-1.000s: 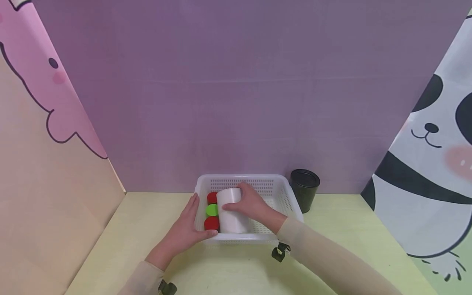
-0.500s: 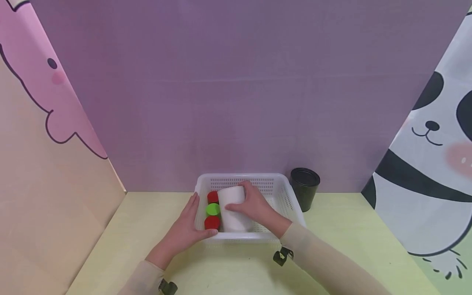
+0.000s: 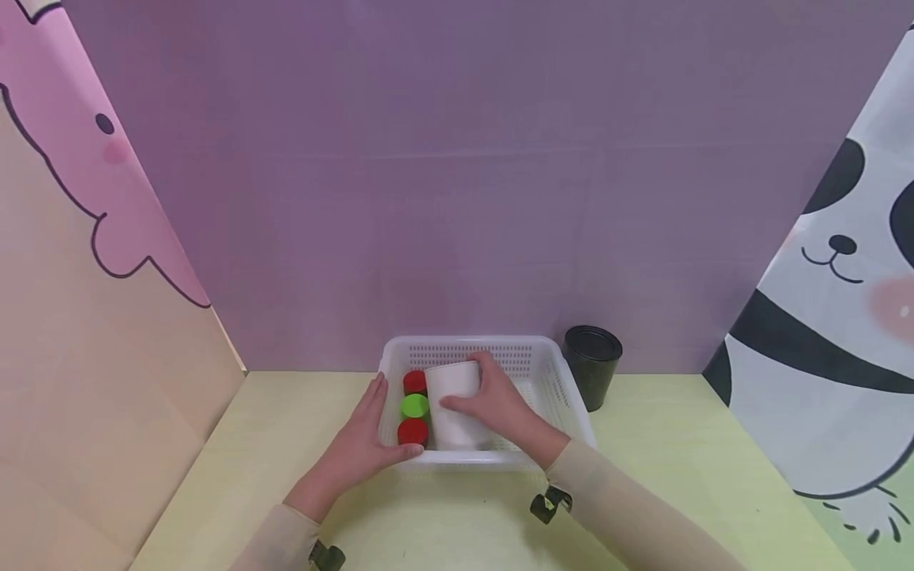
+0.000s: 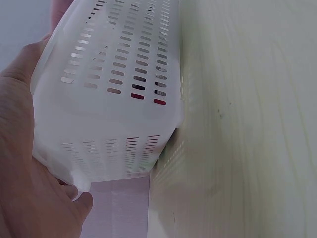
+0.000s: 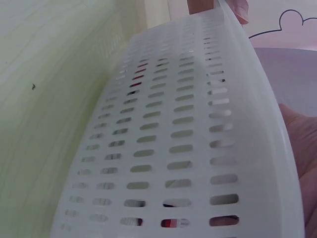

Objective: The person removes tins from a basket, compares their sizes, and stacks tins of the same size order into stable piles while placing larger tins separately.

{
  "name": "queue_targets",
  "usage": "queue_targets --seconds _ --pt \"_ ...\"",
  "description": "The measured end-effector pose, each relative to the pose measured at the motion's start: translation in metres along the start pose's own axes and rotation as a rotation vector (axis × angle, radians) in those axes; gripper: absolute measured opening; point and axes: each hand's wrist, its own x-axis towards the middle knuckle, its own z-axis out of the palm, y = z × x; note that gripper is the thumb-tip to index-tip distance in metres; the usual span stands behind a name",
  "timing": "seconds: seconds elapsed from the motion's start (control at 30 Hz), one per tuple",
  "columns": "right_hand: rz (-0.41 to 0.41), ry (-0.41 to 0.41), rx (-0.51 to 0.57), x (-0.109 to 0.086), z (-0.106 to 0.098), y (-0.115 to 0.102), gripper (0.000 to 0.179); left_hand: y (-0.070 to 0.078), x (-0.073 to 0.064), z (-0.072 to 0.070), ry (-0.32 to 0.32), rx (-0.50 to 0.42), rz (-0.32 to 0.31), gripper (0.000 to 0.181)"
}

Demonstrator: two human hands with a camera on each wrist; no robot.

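A white plastic basket (image 3: 564, 381) with slotted walls stands on the table. My left hand (image 3: 362, 436) holds its near left corner, thumb on the front rim and fingers along the left side. Inside the basket my right hand (image 3: 503, 404) grips a white cylindrical canister (image 3: 457, 420) near its top; the canister leans slightly. Left of it stand two red-topped containers (image 3: 412, 431) and a green-topped one (image 3: 415, 406) in a row, their bodies mostly hidden. In the left wrist view the basket wall (image 4: 99, 114) hides most of the contents.
A black lidded can (image 3: 593, 369) stands just outside the basket at the back right, by the purple backdrop (image 3: 457, 198). Printed panels close in the left and right sides. Pale wooden table (image 3: 443, 523) lies in front of the basket.
The white canister has shifted slightly to the right in my right hand and leans a little more. My left hand and the basket stay about where they were.
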Motion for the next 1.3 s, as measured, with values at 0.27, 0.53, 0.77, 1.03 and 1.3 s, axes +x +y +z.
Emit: queue_targets --seconds 0.27,0.53,0.77,1.03,1.3 --pt "-0.011 0.009 0.017 -0.004 0.000 0.002 0.088 0.002 -0.001 0.000 0.003 -0.004 -0.003 0.134" --pt "-0.013 0.029 0.034 -0.003 -0.008 0.000 0.093 0.001 0.001 0.001 0.003 -0.012 0.008 0.131" --pt "0.004 0.035 0.037 -0.002 -0.015 0.003 0.094 -0.002 0.002 0.002 0.005 -0.019 0.006 0.130" --pt "-0.004 0.037 0.051 0.000 -0.023 0.004 0.094 -0.003 0.003 0.002 -0.005 -0.010 -0.003 0.135" --pt "-0.008 0.050 0.044 -0.001 -0.036 0.004 0.096 -0.004 0.003 0.003 -0.001 -0.011 -0.005 0.134"
